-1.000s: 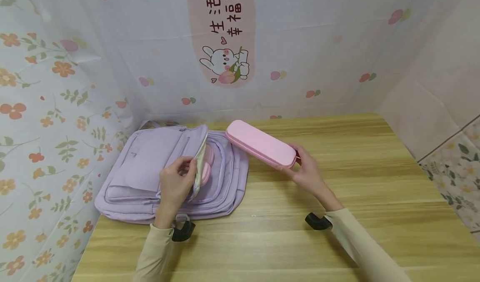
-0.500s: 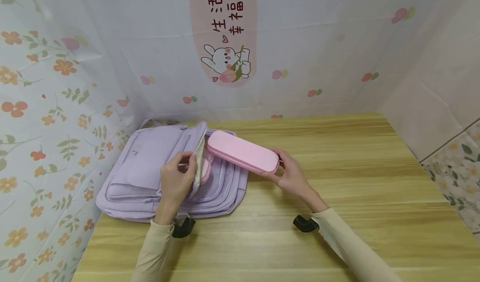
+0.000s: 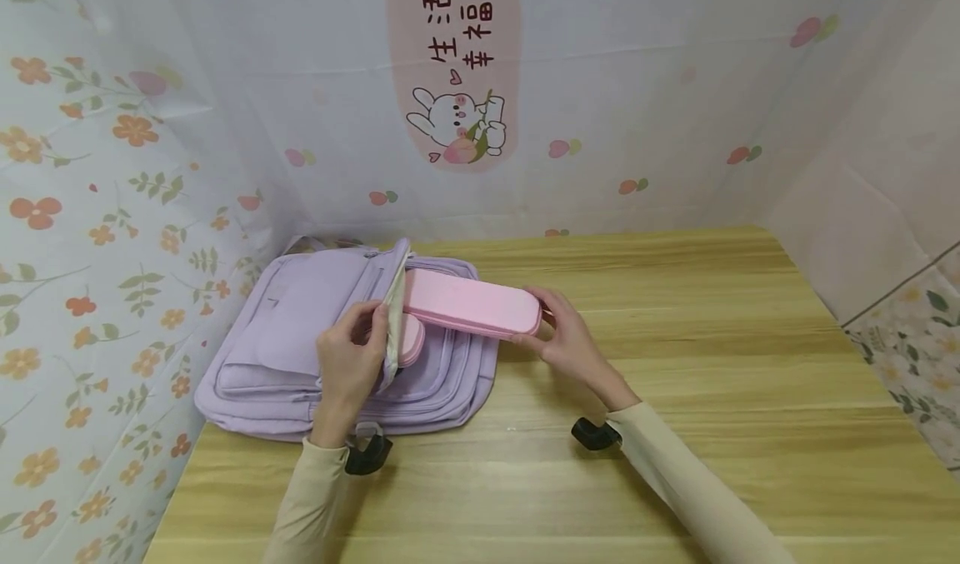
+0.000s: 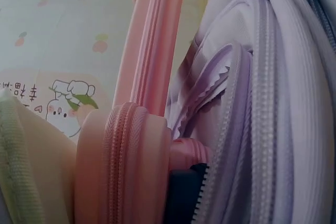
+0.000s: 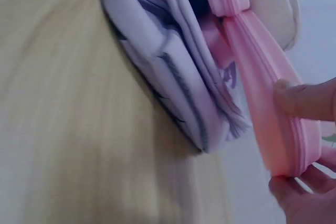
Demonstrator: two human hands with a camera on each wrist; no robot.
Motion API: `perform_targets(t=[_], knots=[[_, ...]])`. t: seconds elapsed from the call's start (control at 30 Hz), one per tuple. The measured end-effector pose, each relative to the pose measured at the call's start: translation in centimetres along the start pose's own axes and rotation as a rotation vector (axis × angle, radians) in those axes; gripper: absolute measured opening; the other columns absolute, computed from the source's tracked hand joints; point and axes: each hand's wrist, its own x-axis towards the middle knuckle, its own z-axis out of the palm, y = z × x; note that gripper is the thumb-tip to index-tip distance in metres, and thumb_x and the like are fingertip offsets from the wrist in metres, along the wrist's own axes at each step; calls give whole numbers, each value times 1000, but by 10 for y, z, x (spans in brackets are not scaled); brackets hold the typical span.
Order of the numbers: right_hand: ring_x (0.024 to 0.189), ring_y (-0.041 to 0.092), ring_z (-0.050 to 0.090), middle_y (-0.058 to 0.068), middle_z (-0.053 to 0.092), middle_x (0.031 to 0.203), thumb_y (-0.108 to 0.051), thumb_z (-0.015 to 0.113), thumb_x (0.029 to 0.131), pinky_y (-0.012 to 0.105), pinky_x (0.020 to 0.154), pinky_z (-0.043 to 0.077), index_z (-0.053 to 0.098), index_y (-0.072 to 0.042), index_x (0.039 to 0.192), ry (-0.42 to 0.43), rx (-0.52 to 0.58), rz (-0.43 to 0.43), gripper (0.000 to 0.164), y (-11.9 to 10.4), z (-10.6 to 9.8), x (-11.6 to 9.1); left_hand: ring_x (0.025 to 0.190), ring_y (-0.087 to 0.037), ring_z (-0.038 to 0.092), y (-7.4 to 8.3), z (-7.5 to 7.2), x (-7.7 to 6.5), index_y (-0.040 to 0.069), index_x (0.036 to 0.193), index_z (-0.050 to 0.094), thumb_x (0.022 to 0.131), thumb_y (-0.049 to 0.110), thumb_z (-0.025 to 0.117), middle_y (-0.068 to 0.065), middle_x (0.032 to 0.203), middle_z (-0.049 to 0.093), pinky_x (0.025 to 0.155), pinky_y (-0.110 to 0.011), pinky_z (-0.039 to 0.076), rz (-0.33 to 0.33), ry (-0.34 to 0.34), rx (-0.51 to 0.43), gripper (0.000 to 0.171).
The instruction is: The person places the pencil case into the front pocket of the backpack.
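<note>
A lilac backpack (image 3: 292,314) lies on the table with one zipped compartment open toward the right. My left hand (image 3: 351,356) pinches the edge of its raised flap (image 3: 395,318). In my right hand (image 3: 566,339) is a long pink zippered pencil case (image 3: 472,301), gripped at its right end between thumb and fingers. The far end of that case is inside the opening, behind the flap. A second pink zippered case (image 4: 123,166) sits in the compartment. Next to it, the left wrist view shows a dark blue item (image 4: 181,195) and another pink thing (image 4: 186,151), both partly hidden.
The wood-grain table (image 3: 720,339) extends to the right of the backpack. A printed cloth (image 3: 637,97) hangs behind it, and a flowered cloth (image 3: 97,297) stands close along the left side. Black wrist mounts (image 3: 596,433) hang under both forearms.
My right hand has moved left and slightly down with the pencil case, whose far end has gone from above the backpack to inside the opening. The left hand keeps hold of the flap.
</note>
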Motion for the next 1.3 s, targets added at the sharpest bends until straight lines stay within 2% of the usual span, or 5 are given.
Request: perform_targets(t=[0.3,0.53,0.8,1.07,1.3], knots=[[129,44,53,28,50,142,8,82,77,47,108,48,46,9,143,14,43,47,75,-5,8,18,78,11,64,2,-1,1,-7,100,71,96,2,63,-20,91,77,67,-5,50,-42,-29,-51,13],[133,43,52,29,50,144,11,81,76,34,110,46,47,11,141,62,197,123,73,-5,10,25,75,12,61,3,-3,2,-8,100,67,98,3,60,-19,87,77,67,-4,49,-89,-68,-22,13],[123,38,61,21,63,136,-8,88,77,47,104,51,59,1,137,155,112,98,68,-8,19,30,74,6,61,2,-2,3,-7,100,67,98,4,60,-18,85,77,66,-4,48,-81,-65,-27,13],[126,40,57,28,55,139,2,82,80,30,105,49,52,7,142,108,205,95,68,-19,35,38,75,10,61,-1,0,4,-8,99,67,98,2,61,-21,86,76,66,-4,49,-87,-68,-73,11],[127,45,56,33,53,138,16,69,85,30,105,49,50,14,138,57,299,89,57,-16,45,38,77,12,62,-1,0,4,-10,100,66,98,1,60,-23,87,76,67,-5,50,-96,-87,-101,12]])
